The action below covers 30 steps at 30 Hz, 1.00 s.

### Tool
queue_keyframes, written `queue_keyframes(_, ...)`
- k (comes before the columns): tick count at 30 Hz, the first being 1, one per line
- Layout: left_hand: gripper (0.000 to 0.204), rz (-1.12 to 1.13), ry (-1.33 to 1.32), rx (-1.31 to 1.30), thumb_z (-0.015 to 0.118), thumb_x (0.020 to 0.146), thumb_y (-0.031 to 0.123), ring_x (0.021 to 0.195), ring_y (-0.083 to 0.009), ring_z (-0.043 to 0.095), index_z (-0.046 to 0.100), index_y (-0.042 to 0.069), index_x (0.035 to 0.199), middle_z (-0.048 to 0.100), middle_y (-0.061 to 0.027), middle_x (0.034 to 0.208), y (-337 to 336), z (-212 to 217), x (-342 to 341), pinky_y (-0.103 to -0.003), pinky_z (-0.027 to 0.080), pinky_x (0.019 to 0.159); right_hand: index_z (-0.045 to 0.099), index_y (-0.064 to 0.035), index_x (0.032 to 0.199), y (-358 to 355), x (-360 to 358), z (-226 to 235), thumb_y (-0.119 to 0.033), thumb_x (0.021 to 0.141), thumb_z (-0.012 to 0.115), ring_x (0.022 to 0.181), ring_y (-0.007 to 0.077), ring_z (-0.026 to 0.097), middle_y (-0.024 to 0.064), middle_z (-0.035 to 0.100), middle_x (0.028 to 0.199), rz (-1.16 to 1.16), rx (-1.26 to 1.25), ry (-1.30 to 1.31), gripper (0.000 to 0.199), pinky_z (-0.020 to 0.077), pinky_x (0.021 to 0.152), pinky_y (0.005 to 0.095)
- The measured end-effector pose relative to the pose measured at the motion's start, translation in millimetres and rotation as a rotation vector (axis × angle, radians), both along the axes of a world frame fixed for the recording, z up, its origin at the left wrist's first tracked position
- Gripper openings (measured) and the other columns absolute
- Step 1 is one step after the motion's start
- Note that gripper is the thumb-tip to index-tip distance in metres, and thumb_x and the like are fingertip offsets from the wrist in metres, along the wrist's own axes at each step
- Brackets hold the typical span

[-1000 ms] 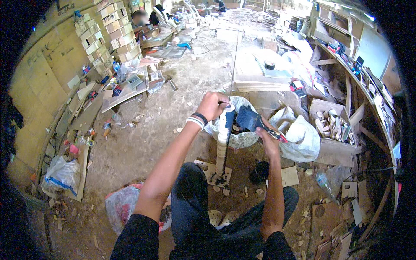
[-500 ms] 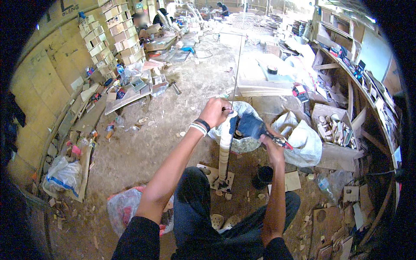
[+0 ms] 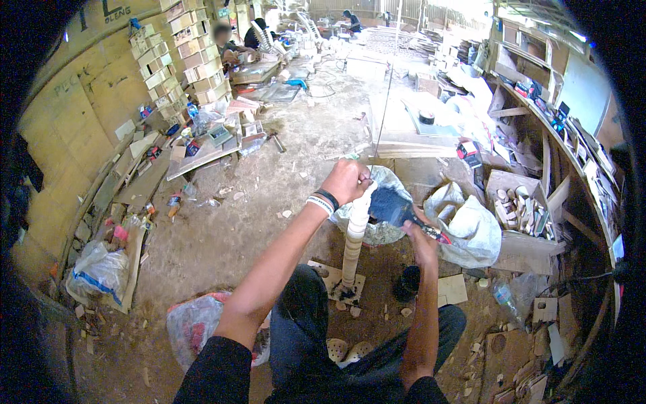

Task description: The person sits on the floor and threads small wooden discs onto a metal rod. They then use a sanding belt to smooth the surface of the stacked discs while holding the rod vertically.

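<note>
My left hand (image 3: 346, 182), with bands on the wrist, is closed at the top of a tall stack of pale wooden discs (image 3: 352, 246). A thin rod (image 3: 382, 128) rises beside its fingertips; whatever they pinch is too small to make out. The stack stands nearly upright on a flat wooden base (image 3: 336, 271) between my knees. My right hand (image 3: 422, 244) is wrapped round a dark tool with a red end (image 3: 441, 236), whose kind I cannot tell. Its dark front part reaches over an open white sack (image 3: 385, 233), just right of the stack.
A second white sack (image 3: 471, 232) and a wooden box of offcuts (image 3: 521, 231) stand to the right. Near my right forearm are a black cup (image 3: 406, 284) and a plastic bottle (image 3: 508, 301). A plastic bag (image 3: 192, 328) lies by my left knee. Another person (image 3: 232, 50) sits far back left.
The view has shifted slightly, moving the scene a little to the right. My left hand remains at the top of the stack, and my right hand still grips the dark tool.
</note>
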<state>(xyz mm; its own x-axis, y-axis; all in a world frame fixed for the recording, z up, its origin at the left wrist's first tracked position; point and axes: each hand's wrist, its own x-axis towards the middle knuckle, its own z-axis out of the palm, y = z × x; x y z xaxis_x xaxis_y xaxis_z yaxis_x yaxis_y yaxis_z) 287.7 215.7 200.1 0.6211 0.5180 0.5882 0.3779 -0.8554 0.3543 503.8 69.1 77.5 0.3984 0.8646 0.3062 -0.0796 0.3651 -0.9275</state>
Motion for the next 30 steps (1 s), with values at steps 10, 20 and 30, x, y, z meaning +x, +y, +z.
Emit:
queue_keyframes(10,0.018,0.02,0.031,-0.034,0.077,0.075,0.013,0.056,-0.0285,0.064,0.068,0.001,0.066,0.063,-0.0149,0.061,5.6,5.5,8.9,-0.036,0.052,0.059,0.059,0.0052,0.133,-5.6,6.4,3.2,-0.007,0.084,0.073,0.1,0.017,0.065,0.012,0.069,0.116,-0.036,-0.068,0.029,0.052,0.0524,0.09,0.0285)
queue_keyframes(20,0.014,0.133,0.039,-0.095,0.077,0.073,0.015,0.06,-0.0312,0.068,0.072,0.003,0.068,0.067,-0.0161,0.065,5.9,-1.9,16.7,-0.039,0.055,0.063,0.055,0.0052,0.137,-12.7,-3.8,8.2,-0.013,0.087,0.073,0.102,0.0177,0.064,0.0138,0.067,0.119,-0.025,0.029,0.213,0.056,0.0538,0.091,0.0312)
queue_keyframes(30,0.015,0.204,0.057,-0.107,0.078,0.071,0.017,0.067,-0.0306,0.072,0.076,0.003,0.073,0.071,-0.0174,0.072,1.2,-1.8,26.2,-0.039,0.059,0.072,0.057,0.005,0.135,-17.5,-5.8,10.8,-0.008,0.085,0.074,0.095,0.0157,0.065,0.0131,0.067,0.118,-0.075,-0.085,0.141,0.054,0.054,0.088,0.0284)
